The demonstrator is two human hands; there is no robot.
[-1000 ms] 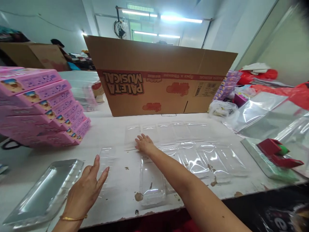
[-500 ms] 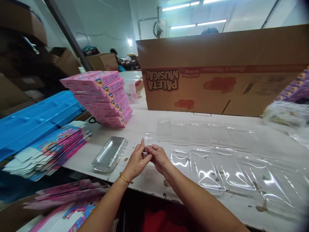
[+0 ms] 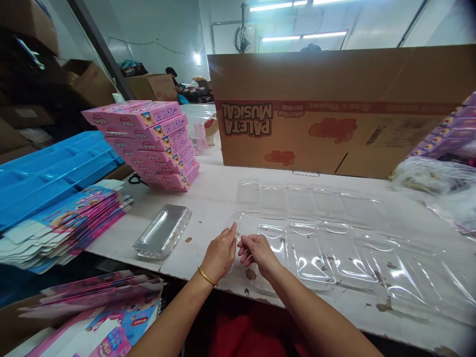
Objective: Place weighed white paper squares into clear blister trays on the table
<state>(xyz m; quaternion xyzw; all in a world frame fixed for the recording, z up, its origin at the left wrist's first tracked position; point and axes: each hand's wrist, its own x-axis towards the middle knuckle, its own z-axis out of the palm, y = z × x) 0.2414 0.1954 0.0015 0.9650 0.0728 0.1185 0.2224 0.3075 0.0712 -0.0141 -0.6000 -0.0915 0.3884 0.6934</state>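
My left hand [image 3: 222, 252] and my right hand [image 3: 258, 253] meet close together above the near part of the table. Fingertips of both hands pinch at a thin clear plastic piece [image 3: 241, 218], whose outline is faint against the white tabletop. The left fingers are pressed together and point away from me; the right thumb and forefinger are closed, the other fingers curled. Right of my hands, clear plastic trays [image 3: 311, 258] lie in a near row, with a farther row of flatter clear pieces [image 3: 297, 198] behind. A closed clear plastic case [image 3: 163, 230] rests on the left.
A big cardboard box [image 3: 334, 79] stands across the back of the white table [image 3: 211, 198]. Stacked pink boxes [image 3: 148, 144] rise at left, by black scissors handles [image 3: 136, 179]. Flattened printed cartons [image 3: 85, 213] and a blue tray [image 3: 55, 168] are farther left. Plastic bags [image 3: 435, 176] lie right.
My hands have moved slightly right and nearer, and the fingertips have drawn a little apart. More of the clear plastic piece shows beyond them. The view has shifted slightly.
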